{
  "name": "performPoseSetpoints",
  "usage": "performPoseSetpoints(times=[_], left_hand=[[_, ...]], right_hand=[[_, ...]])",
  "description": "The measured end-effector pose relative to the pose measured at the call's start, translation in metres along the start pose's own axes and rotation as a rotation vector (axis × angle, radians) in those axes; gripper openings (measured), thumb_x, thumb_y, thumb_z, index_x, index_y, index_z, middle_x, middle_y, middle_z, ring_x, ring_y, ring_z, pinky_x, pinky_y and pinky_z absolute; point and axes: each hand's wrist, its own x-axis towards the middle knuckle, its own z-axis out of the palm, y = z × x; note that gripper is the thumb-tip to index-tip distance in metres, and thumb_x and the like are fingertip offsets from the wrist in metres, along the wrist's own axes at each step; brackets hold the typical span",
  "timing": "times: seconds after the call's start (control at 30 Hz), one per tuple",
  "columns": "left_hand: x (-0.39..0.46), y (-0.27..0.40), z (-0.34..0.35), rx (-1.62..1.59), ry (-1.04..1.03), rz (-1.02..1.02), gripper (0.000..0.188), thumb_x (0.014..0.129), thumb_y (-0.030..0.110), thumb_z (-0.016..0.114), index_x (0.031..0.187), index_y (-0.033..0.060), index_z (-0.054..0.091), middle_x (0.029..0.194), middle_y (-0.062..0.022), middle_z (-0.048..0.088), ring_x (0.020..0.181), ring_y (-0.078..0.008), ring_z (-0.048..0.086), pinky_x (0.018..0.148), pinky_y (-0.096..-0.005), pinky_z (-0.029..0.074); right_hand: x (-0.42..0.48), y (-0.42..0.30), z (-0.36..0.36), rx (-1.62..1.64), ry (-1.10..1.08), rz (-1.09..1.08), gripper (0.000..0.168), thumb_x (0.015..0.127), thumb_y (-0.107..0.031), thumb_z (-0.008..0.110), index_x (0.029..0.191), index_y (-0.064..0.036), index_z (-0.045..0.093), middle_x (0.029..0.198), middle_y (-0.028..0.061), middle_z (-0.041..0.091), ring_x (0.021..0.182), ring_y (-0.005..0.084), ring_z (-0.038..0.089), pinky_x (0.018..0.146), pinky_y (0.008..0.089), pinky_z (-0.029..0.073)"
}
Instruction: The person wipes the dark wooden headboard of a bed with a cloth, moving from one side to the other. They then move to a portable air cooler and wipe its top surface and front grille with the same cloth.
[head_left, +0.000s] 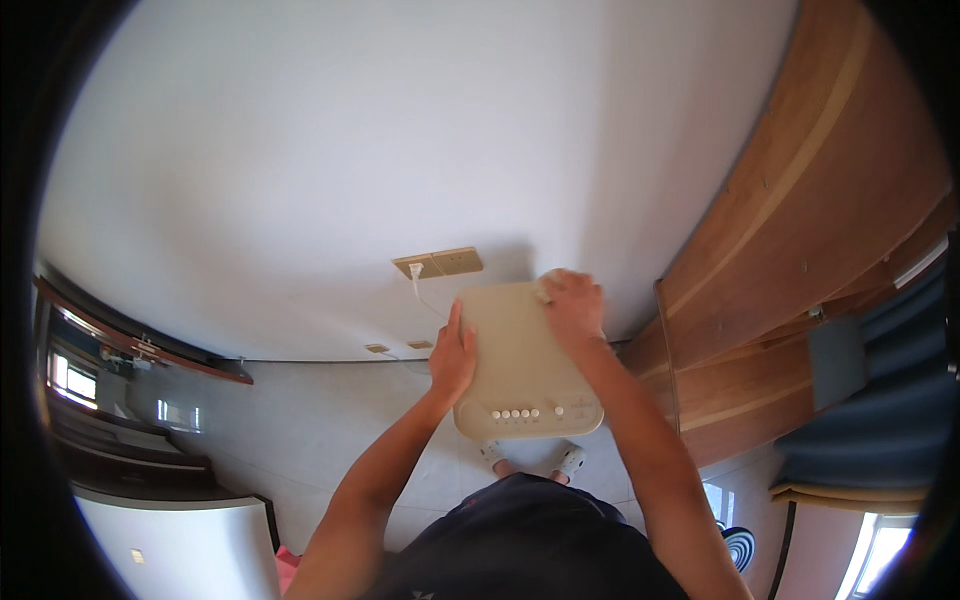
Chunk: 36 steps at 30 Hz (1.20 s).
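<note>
In front of me is a beige electrical appliance (517, 352) with rounded corners. A row of several round white buttons (515, 414) and one separate button (559, 411) run along its near end, beside faint printing. My left hand (453, 360) grips its left edge, thumb on the flat face. Over the far right corner, my right hand (576, 304) is bent around a small pale piece that looks like a cloth (546, 288), pressed to the surface and slightly blurred. The appliance's underside and support are hidden.
A white plug (416, 271) sits in the beige wall socket (457, 261); its cord runs behind the appliance. Lower sockets (377, 348) are near the floor. Wooden panelling (750, 277) and a dark blue curtain (862, 442) stand right. My feet in pale clogs (571, 459) are below.
</note>
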Motion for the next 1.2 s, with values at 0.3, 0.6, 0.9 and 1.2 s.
performPoseSetpoints(times=[0.3, 0.6, 0.9, 1.2], left_hand=[[-0.002, -0.007, -0.001, -0.02, 0.003, 0.01, 0.059, 0.103, 0.036, 0.042, 0.159, 0.027, 0.026, 0.129, -0.0179, 0.058, 0.112, -0.0385, 0.061, 0.095, -0.0498, 0.049], [-0.002, -0.011, 0.012, -0.129, 0.098, -0.007, 0.058, 0.105, 0.031, 0.042, 0.159, 0.0148, 0.026, 0.133, -0.0196, 0.058, 0.117, -0.0385, 0.059, 0.1, -0.0478, 0.045], [-0.002, -0.041, 0.023, -0.259, 0.174, -0.05, 0.049, 0.106, 0.036, 0.036, 0.139, 0.0034, 0.054, 0.132, -0.0203, 0.062, 0.123, -0.0392, 0.058, 0.104, -0.0448, 0.044], [0.005, -0.047, 0.029, -0.278, 0.162, -0.039, 0.047, 0.107, 0.037, 0.033, 0.126, 0.006, 0.063, 0.119, -0.0214, 0.067, 0.114, -0.0413, 0.061, 0.097, -0.0479, 0.046]], right_hand=[[-0.012, -0.028, 0.017, -0.071, -0.026, -0.219, 0.043, 0.094, -0.04, 0.062, 0.134, -0.023, 0.063, 0.145, 0.0026, 0.053, 0.125, 0.029, 0.05, 0.103, 0.049, 0.04], [-0.03, -0.022, 0.023, -0.117, 0.077, -0.208, 0.037, 0.091, -0.031, 0.066, 0.126, -0.02, 0.068, 0.132, 0.0024, 0.059, 0.119, 0.0297, 0.053, 0.101, 0.0472, 0.043], [-0.038, -0.025, 0.015, -0.071, 0.048, -0.379, 0.041, 0.09, -0.032, 0.064, 0.13, -0.02, 0.064, 0.134, 0.0025, 0.057, 0.12, 0.0283, 0.053, 0.1, 0.0486, 0.045], [-0.036, -0.064, 0.032, -0.006, 0.104, -0.26, 0.033, 0.09, -0.029, 0.067, 0.12, -0.016, 0.072, 0.125, 0.0035, 0.065, 0.109, 0.0284, 0.058, 0.098, 0.0435, 0.047]])
